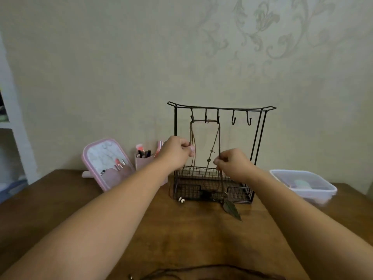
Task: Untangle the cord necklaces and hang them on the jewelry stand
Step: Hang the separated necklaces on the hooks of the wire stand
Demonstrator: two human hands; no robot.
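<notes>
A black wire jewelry stand (256,138) with several hooks under its top bar stands at the back of the wooden table. A brown cord necklace (204,120) is draped across the three left hooks, its strands hanging down to the stand's mesh basket. My left hand (177,151) pinches the left strands. My right hand (232,164) pinches the right strand. A dark leaf pendant (232,210) lies on the table in front of the basket, and two white beads (181,200) lie by its left corner. Another dark cord (212,269) lies at the table's near edge.
A pink-framed mirror (105,158) leans at the back left beside a pink cup of cosmetics (143,158). A clear plastic container (302,184) sits at the right. The patterned wall is close behind the stand.
</notes>
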